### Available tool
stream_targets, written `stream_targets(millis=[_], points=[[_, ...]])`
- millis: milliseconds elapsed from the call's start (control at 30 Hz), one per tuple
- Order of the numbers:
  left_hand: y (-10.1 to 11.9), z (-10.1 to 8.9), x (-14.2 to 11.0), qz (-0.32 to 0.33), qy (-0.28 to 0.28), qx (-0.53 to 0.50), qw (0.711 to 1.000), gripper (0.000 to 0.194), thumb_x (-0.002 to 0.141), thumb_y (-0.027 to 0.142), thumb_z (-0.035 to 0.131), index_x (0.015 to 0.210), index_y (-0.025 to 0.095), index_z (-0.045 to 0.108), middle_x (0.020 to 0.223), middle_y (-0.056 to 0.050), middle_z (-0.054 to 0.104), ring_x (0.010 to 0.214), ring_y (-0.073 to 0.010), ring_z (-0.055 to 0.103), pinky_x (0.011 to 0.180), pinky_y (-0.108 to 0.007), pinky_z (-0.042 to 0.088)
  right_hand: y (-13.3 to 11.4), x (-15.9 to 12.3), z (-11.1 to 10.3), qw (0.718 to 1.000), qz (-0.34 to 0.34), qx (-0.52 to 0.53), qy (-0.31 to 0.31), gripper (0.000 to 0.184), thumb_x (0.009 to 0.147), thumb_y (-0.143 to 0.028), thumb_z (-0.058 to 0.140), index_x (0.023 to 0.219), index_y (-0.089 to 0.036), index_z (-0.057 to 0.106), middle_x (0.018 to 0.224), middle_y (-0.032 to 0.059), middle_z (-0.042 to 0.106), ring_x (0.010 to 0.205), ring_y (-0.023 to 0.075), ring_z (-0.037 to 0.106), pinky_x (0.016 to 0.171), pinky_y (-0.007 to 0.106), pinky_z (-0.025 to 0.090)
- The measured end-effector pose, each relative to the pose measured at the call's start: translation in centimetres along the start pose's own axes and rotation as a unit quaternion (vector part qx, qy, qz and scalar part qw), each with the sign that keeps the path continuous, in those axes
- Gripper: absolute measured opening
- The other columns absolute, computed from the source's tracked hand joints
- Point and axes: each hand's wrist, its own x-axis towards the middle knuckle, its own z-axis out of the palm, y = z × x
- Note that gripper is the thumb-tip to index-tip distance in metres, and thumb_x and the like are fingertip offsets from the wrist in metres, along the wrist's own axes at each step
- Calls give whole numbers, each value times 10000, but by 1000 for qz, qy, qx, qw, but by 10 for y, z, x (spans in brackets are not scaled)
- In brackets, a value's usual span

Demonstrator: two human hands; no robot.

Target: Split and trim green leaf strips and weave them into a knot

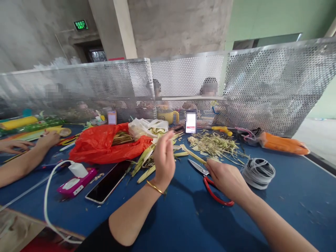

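My left hand (165, 159) is raised over the table with its fingers stretched upward and nothing visible in it. Behind it lie pale green and yellow corn husks (143, 161), some spilling from a red plastic bag (97, 145). My right hand (227, 176) pinches a narrow strip of corn husk (194, 154), whose free end points up and left. Beneath that strip and hand, red-handled scissors (217, 198) rest on the blue tabletop. Just beyond is a heap of shredded husk (216, 144). A roll of grey cord (258, 174) sits right of my right hand.
A dark phone (108, 182) and a purple power strip (77, 183) with a white plug and cable lie left. One phone (190, 122) stands lit against the perforated metal screen (183, 75). An orange package (285, 143) is at right. Another person's hands (48, 138) work at far left.
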Motion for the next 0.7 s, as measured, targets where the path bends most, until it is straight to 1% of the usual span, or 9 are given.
stream_targets(millis=[33,67,100,133,233,333,533,633,700], points=[[3,2,-6,113,-80,65,988,309,966,260,392,1206,190,573,1204,-93,637,1165,-190,561,1044,-382,401,0,0,2,1000,-16,-10,0,207,954,-249,383,812,-205,527,603,21,621,541,172,566,497,286,143],[6,4,-12,198,-175,112,958,331,969,220,361,1237,183,550,1204,-94,642,1175,-195,556,1061,-398,383,-1,0,5,999,-38,-17,1,197,944,-214,390,818,-199,540,620,29,638,550,174,577,501,294,143],[9,7,-18,246,-261,152,921,351,972,210,339,1268,168,522,1199,-101,648,1169,-203,563,1068,-415,372,-2,-1,8,998,-65,-21,3,195,934,-178,393,820,-192,551,650,39,658,567,175,590,507,300,150],[10,10,-24,249,-324,190,893,360,979,242,333,1281,143,503,1166,-111,661,1123,-216,590,1042,-422,394,-4,-1,11,996,-88,-22,6,199,927,-149,395,823,-185,561,686,50,674,589,176,603,515,304,161],[9,15,-32,151,-434,268,846,445,982,436,300,1229,143,526,919,-85,719,833,-238,678,715,-345,503,-7,-2,16,992,-122,-4,16,203,928,-132,394,849,-169,578,742,62,685,626,172,613,530,299,198],[6,11,-25,103,-471,298,824,480,970,514,259,1002,189,611,788,-59,705,732,-240,672,596,-296,422,-4,-1,11,992,-125,20,15,215,956,-193,389,848,-176,573,720,43,666,612,162,596,531,286,215],[7,4,-8,20,-492,219,842,376,973,404,354,764,208,598,737,-10,662,715,-179,615,605,-260,324,21,3,-9,989,-114,97,4,281,972,-330,388,775,-214,551,712,8,628,627,147,556,553,247,272],[5,3,-4,-52,-451,169,875,357,960,359,379,707,196,571,702,3,614,701,-159,569,630,-252,326,41,6,-12,979,-11,194,63,308,947,-355,376,731,-219,548,656,0,601,607,150,532,576,248,324],[3,3,-3,-88,-423,126,893,365,955,350,374,683,188,557,692,6,581,698,-149,542,653,-246,337,50,7,-11,945,74,294,120,305,915,-366,389,717,-212,563,592,-6,567,589,153,524,604,265,365]])
